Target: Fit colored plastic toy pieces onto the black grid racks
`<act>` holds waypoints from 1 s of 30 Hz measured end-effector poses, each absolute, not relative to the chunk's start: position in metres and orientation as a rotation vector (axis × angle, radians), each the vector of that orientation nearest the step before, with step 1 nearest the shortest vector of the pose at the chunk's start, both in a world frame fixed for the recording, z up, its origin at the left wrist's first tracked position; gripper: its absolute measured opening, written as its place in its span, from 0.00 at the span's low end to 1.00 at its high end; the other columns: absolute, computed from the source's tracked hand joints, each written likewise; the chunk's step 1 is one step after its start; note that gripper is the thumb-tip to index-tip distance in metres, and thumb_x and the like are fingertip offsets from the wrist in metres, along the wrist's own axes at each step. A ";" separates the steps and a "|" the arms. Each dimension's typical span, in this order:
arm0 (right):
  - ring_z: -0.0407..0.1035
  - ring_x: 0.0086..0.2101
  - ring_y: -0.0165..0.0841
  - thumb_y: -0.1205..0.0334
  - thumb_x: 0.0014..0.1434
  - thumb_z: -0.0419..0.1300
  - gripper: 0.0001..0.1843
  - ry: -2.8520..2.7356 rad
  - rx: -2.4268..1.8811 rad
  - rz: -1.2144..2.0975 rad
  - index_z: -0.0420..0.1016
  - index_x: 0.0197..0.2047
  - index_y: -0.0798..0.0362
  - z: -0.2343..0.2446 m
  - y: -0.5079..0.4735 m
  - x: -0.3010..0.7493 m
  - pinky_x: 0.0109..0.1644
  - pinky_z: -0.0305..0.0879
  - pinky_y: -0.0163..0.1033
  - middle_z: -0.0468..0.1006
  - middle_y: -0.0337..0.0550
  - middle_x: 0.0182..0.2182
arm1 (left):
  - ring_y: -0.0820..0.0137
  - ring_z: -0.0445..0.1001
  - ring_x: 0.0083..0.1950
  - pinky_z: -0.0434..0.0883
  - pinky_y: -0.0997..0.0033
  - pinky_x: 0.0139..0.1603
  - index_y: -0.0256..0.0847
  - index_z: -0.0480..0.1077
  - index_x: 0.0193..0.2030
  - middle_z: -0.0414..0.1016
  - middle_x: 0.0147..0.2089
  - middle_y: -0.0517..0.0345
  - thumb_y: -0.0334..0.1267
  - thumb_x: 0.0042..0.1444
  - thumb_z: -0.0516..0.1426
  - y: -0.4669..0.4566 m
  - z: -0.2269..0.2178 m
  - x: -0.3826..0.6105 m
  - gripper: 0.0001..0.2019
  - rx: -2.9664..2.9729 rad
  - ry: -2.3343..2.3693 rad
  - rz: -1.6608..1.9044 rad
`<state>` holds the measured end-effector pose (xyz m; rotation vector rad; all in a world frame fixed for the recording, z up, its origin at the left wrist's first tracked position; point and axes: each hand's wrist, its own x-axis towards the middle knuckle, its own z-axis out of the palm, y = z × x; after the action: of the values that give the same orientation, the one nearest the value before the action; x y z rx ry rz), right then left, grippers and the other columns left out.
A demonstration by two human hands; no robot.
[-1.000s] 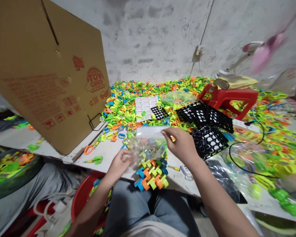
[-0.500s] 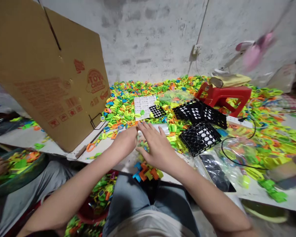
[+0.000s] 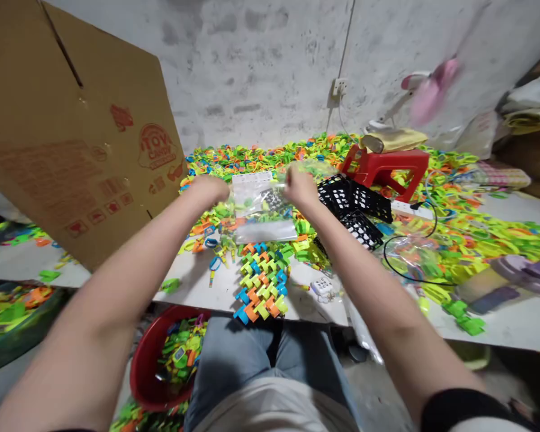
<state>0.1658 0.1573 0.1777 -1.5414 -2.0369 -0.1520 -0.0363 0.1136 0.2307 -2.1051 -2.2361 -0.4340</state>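
Observation:
My left hand (image 3: 213, 189) is closed, with its fingers curled at one side of a clear plastic bag (image 3: 247, 201). At the other side, my right hand (image 3: 300, 187) is also closed on the plastic, which spans the gap between both fists. Through the film show a white sheet (image 3: 252, 177) and a small black grid piece. Below the hands, near the table edge, lies a neat block of interlocked orange, blue and yellow-green plastic pieces (image 3: 261, 282). A folded strip of clear plastic (image 3: 266, 231) rests just beyond that block.
A large cardboard box (image 3: 117, 150) stands at left. Loose plastic pieces (image 3: 252, 155) heap along the wall. Black grid trays (image 3: 357, 204), a red stool (image 3: 387, 168), a power strip (image 3: 411, 210) and a bottle (image 3: 499, 282) sit at right. Below left is a red basin (image 3: 146, 360).
My hands have moved apart and farther forward, from over the block to either side of the clear plastic. The interlocked block is now uncovered. The view has shifted slightly.

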 end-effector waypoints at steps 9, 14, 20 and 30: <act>0.60 0.32 0.33 0.66 0.55 0.51 0.05 -1.895 -1.348 0.095 0.58 0.27 0.53 0.031 0.173 0.173 0.38 0.55 0.36 0.68 0.46 0.29 | 0.59 0.74 0.43 0.64 0.68 0.38 0.36 0.60 0.48 0.73 0.45 0.42 0.39 0.61 0.46 0.120 0.084 -0.041 0.12 -2.149 -2.252 -0.590; 0.58 0.27 0.31 0.65 0.54 0.51 0.08 -1.928 -1.392 0.175 0.57 0.25 0.53 -0.023 0.152 0.169 0.34 0.52 0.34 0.65 0.40 0.23 | 0.64 0.74 0.37 0.63 0.71 0.32 0.40 0.58 0.45 0.74 0.39 0.51 0.41 0.62 0.45 0.106 0.027 -0.058 0.09 -2.310 -2.291 -0.586; 0.61 0.29 0.32 0.58 0.61 0.47 0.13 -1.851 -1.336 0.155 0.57 0.26 0.53 -0.037 0.102 0.178 0.38 0.53 0.36 0.66 0.40 0.24 | 0.65 0.71 0.35 0.60 0.71 0.32 0.42 0.58 0.39 0.71 0.35 0.54 0.40 0.61 0.44 0.060 0.011 -0.060 0.06 -2.285 -2.353 -0.736; 0.61 0.23 0.31 0.67 0.51 0.47 0.05 -1.630 -1.575 0.615 0.58 0.34 0.53 -0.061 0.086 0.157 0.27 0.53 0.32 0.66 0.38 0.22 | 0.69 0.69 0.33 0.65 0.71 0.35 0.42 0.59 0.36 0.68 0.31 0.61 0.37 0.50 0.54 0.058 -0.049 -0.055 0.07 -2.026 -2.565 -1.472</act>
<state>0.1566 0.0856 -0.0612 -1.5746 -1.6296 0.6150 -0.0553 0.0580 -0.0492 -2.0264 -2.5646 -1.4719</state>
